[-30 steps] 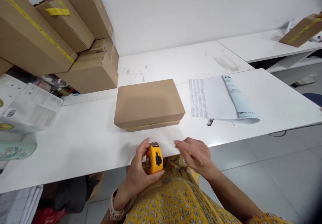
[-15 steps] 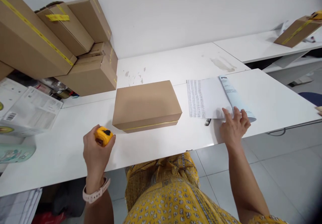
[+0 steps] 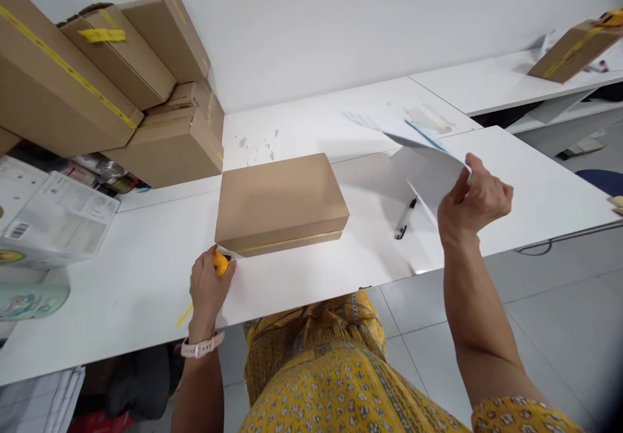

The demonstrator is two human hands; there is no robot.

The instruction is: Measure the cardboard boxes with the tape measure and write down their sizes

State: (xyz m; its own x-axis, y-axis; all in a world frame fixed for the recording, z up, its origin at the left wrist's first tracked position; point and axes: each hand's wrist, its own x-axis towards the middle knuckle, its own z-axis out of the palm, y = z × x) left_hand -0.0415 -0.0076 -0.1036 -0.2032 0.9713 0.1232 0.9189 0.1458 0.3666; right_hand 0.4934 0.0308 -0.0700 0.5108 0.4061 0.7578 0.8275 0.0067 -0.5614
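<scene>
My left hand [image 3: 209,287] is closed around a roll of yellow tape [image 3: 221,264], beside the front left corner of a closed cardboard box [image 3: 282,199]. A thin yellow strip [image 3: 185,315] shows by that wrist, its link to the roll hidden. The box lies flat, with yellow tape along its front side. On the right, my right hand [image 3: 474,196] pinches the near edge of several paper sheets [image 3: 433,160], raised and curved above the table. A black-capped marker pen [image 3: 405,219] lies on the table between box and sheets.
Taped cardboard boxes [image 3: 165,141] are stacked at the left against the wall. In front of them stand a white carton [image 3: 73,209] and a mint-green bottle [image 3: 34,300]. Another box [image 3: 567,53] sits on the far right table. The white table's [image 3: 292,290] front edge runs before my body.
My right hand has lifted the sheets off the table, uncovering the whole marker pen. My left hand has moved right with the roll of yellow tape, closer to the box.
</scene>
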